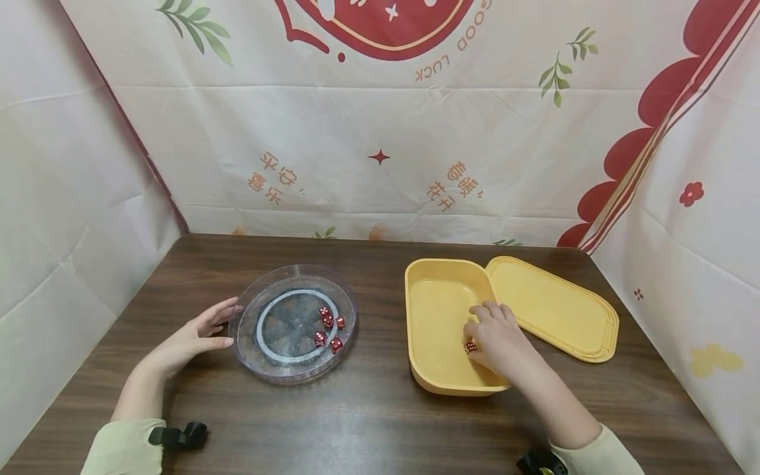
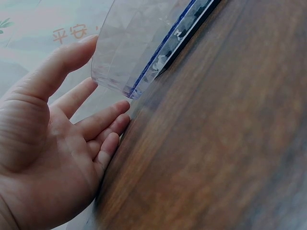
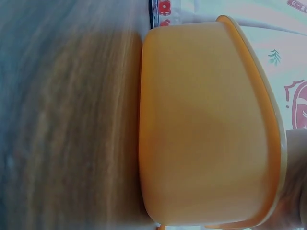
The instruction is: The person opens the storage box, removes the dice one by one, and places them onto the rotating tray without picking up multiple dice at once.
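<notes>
My left hand [image 1: 198, 336] is at the left side of a clear round tray [image 1: 252, 366], its fingertips at the wall and the thumb spread apart. In the left wrist view the palm shows, with loosely bent fingers beside the transparent wall [image 2: 129, 52]. Several red dice [image 1: 320, 338] with white dots lie in the right half of the tray. Over the right part of a deep yellow box [image 1: 436, 310], my right hand [image 1: 501, 340] reaches down inside, pinching a red die [image 1: 470, 347] at its fingertips. In the right wrist view the box wall [image 3: 206, 124] hides the fingers.
A yellow lid [image 1: 555, 310] lies behind and right of the box, close to its rim. Everything stands on a dark wooden table [image 1: 368, 422]. A printed white cloth [image 1: 332, 132] hangs behind the table and on both sides.
</notes>
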Tool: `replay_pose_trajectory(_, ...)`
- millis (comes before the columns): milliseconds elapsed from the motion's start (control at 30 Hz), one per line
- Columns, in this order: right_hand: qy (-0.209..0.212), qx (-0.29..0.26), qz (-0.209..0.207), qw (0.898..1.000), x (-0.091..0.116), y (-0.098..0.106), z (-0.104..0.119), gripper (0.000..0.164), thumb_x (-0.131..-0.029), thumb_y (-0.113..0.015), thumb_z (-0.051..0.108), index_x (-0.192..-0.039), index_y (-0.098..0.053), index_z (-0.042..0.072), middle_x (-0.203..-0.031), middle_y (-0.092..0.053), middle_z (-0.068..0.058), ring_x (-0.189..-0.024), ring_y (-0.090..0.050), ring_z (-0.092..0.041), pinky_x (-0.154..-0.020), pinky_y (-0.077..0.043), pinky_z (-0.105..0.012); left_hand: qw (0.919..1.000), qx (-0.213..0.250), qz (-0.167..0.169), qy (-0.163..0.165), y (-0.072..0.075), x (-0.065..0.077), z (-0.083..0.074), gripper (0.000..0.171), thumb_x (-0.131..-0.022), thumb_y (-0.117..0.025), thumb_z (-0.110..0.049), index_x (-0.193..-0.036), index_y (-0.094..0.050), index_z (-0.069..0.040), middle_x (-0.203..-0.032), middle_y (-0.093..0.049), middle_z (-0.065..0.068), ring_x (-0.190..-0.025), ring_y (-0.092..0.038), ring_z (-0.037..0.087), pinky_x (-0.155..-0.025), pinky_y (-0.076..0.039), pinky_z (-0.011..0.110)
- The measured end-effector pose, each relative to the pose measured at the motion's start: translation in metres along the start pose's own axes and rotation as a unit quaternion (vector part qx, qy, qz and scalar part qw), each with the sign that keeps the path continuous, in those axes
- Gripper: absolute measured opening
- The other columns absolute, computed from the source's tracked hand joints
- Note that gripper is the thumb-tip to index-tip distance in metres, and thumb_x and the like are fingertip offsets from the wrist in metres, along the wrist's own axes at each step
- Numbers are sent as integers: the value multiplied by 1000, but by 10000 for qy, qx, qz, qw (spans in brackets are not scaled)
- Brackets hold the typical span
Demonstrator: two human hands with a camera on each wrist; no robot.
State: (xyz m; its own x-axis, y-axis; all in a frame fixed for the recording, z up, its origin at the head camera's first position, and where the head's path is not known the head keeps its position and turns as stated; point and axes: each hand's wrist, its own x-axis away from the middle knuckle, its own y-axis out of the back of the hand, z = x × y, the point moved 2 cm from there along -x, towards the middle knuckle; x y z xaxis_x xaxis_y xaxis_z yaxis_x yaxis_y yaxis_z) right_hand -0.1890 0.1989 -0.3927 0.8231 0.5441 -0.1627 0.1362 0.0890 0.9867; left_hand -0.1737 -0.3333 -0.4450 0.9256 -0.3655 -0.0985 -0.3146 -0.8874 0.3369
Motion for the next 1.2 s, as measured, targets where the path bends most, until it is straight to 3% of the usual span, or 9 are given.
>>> replay_pose_trajectory(367, 61, 77, -56, 9999, 1, 1, 1, 30, -65, -87, 13, -67, -58, 22, -112, -59, -18, -113, -44, -42, -95, -29, -61, 9998, -2, 6, 195, 0, 0, 2, 71, -90, -63, -3, -149, -25, -2, -146, -30, 31, -123, -37, -3, -93, -30, 13)
replay_pose_trajectory(767, -68, 67, 120, 9999, 0, 2, 1, 29, -67, -87, 17, -69, -59, 21, -115, -58, -20, -117, -42, -44, -97, -27, -63, 10000, 15, 18, -43, 0, 0, 1, 70, -89, -62, 0, -148, -25, 0, -144, -30, 35, -124, -38, -6, -94, -29, 11)
replay_pose_trajectory(1200, -57, -17, 126, 9999, -3, 9, 3, 28, -69, -86, 18, -69, -59, 21, -117, -57, -20, -119, -41, -44, -98, -25, -62, 10000, -23, -15, 92, 0, 0, 0, 70, -89, -63, -1, -149, -25, 0, -144, -30, 33, -122, -37, -7, -94, -29, 11)
